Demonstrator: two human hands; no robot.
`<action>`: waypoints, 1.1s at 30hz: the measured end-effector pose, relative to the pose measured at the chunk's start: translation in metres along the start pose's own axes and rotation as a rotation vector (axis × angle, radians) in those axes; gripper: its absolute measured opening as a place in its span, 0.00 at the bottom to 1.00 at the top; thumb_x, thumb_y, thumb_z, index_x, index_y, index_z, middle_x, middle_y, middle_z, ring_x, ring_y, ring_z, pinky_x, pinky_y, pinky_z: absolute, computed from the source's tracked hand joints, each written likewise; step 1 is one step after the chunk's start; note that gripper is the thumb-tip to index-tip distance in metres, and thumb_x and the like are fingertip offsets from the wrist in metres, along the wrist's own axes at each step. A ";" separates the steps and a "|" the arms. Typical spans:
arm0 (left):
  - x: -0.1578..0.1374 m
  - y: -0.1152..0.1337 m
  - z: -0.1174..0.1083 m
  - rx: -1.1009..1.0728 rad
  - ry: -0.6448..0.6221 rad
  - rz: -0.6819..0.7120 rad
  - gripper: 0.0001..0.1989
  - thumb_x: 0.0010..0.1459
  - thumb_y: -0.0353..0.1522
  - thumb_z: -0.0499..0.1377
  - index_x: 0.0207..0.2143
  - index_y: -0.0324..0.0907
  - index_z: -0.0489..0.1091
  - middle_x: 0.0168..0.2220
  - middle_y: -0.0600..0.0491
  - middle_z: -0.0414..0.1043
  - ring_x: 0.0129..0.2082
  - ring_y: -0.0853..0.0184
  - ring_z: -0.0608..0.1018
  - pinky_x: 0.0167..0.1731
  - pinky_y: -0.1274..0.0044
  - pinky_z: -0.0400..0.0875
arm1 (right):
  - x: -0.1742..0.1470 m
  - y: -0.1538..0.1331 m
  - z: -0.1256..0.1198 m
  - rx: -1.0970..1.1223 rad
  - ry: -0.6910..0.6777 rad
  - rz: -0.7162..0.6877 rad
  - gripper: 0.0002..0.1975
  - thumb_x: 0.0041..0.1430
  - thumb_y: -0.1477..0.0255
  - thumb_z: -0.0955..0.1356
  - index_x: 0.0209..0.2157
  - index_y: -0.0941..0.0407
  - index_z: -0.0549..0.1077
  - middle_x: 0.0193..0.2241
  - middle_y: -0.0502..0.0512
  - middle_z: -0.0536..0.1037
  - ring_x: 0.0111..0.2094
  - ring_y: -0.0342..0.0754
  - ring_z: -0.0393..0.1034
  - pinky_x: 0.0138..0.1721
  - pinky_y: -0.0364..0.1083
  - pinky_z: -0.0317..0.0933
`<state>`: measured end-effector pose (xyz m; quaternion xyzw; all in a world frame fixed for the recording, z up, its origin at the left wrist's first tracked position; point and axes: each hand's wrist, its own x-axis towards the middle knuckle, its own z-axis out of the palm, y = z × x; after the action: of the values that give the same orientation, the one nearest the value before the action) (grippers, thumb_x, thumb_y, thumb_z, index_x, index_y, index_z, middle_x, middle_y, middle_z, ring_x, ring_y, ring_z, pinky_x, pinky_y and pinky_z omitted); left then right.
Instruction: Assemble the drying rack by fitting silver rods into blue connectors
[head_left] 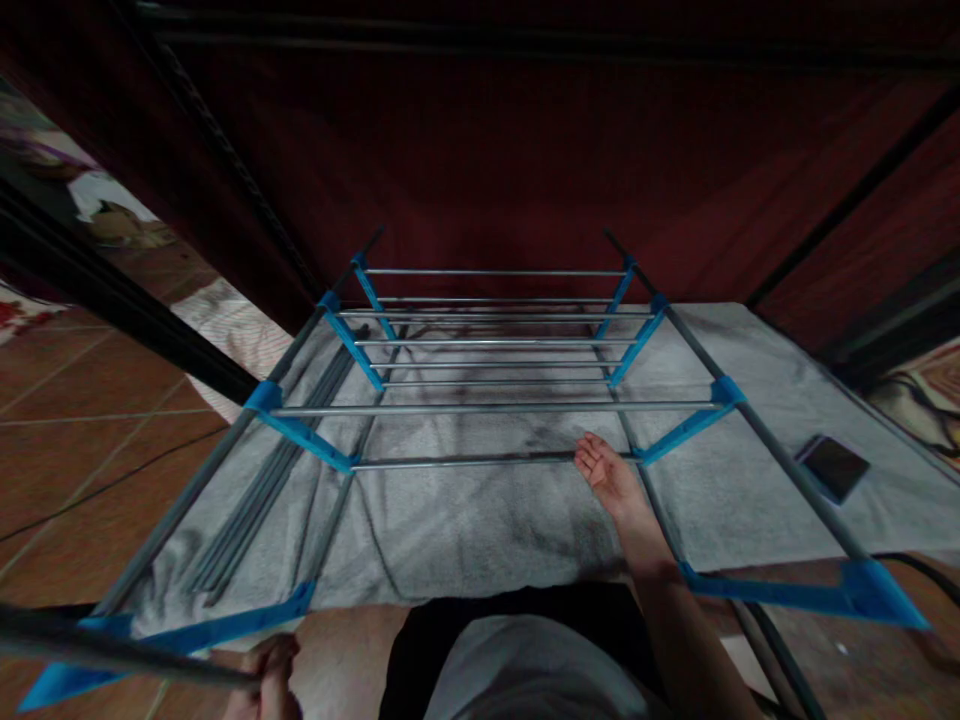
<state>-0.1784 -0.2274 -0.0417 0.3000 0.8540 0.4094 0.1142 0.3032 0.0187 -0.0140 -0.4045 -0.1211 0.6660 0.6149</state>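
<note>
A rack frame of grey metal tubes (495, 409) and blue plastic brackets (686, 430) lies in front of me, its crossbars running left to right. At the lower left my left hand (268, 680) is closed round the end of a loose metal tube (127, 650). This tube slants out past the left picture edge, above a blue bracket (225, 628). My right hand (609, 480) is inside the frame, palm up with fingers loosely extended, at the right end of a lower crossbar (465, 462). Whether its fingertips touch that bar I cannot tell.
Several loose tubes (277, 470) lie together on the grey blanket (465, 530), left of the crossbars. A dark flat object (834, 466) rests on the blanket at the right. Dark red panels (487, 150) stand behind the frame. Tiled floor (97, 400) shows on the left, crossed by a thin cable.
</note>
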 end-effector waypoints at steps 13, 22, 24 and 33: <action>0.014 -0.015 0.000 0.293 -0.113 0.455 0.12 0.55 0.41 0.57 0.33 0.46 0.76 0.19 0.54 0.72 0.17 0.64 0.72 0.18 0.76 0.62 | 0.004 0.002 -0.005 -0.010 -0.008 -0.009 0.10 0.50 0.73 0.78 0.36 0.51 0.81 0.34 0.51 0.86 0.34 0.46 0.80 0.39 0.45 0.77; 0.023 0.010 0.003 0.429 -0.095 1.194 0.10 0.65 0.36 0.55 0.43 0.49 0.75 0.37 0.53 0.83 0.30 0.65 0.83 0.25 0.78 0.72 | 0.006 0.004 -0.007 0.003 -0.002 -0.018 0.10 0.50 0.73 0.78 0.36 0.53 0.80 0.34 0.52 0.85 0.34 0.46 0.79 0.40 0.43 0.75; 0.023 0.023 0.007 0.468 -0.089 1.245 0.11 0.66 0.37 0.53 0.42 0.49 0.75 0.36 0.53 0.83 0.31 0.65 0.83 0.26 0.78 0.73 | 0.007 0.004 -0.006 0.000 0.008 -0.022 0.09 0.50 0.72 0.77 0.36 0.52 0.80 0.35 0.52 0.85 0.34 0.46 0.79 0.39 0.44 0.75; 0.028 0.058 0.028 0.487 -0.115 1.316 0.14 0.69 0.38 0.52 0.42 0.45 0.77 0.36 0.51 0.83 0.34 0.65 0.84 0.30 0.78 0.75 | -0.002 -0.001 -0.004 0.004 -0.038 -0.052 0.16 0.42 0.81 0.74 0.34 0.51 0.79 0.35 0.52 0.85 0.38 0.49 0.81 0.45 0.45 0.76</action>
<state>-0.1640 -0.1645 -0.0137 0.7925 0.5551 0.1740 -0.1829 0.3066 0.0161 -0.0153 -0.3872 -0.1416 0.6578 0.6304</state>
